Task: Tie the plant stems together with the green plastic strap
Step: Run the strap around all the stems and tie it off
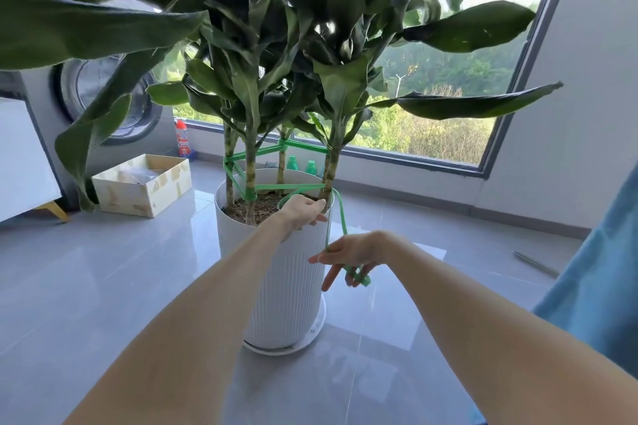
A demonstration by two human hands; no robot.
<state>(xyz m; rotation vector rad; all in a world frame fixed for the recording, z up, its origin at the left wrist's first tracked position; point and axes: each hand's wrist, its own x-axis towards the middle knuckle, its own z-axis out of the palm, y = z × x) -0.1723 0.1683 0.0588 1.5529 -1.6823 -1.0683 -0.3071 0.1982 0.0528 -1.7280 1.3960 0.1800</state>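
A tall leafy plant stands in a white ribbed pot [286,290] on the floor. Several stems [251,166] rise from the soil. A green plastic strap [286,187] runs from stem to stem in two levels, high at the back and low at the front. My left hand [303,212] reaches over the pot's rim and grips the base of the front right stem, where a loop of strap lies. My right hand [348,257] is lower, in front of the pot, and pinches the strap's loose end, which bunches under its fingers.
A cardboard box [143,185] sits on the grey tiled floor at the left, beside a washing machine [103,97] and a white cabinet [20,162]. Bottles [182,139] stand by the big window [431,107]. A thin rod [535,264] lies at the right near blue cloth [600,269].
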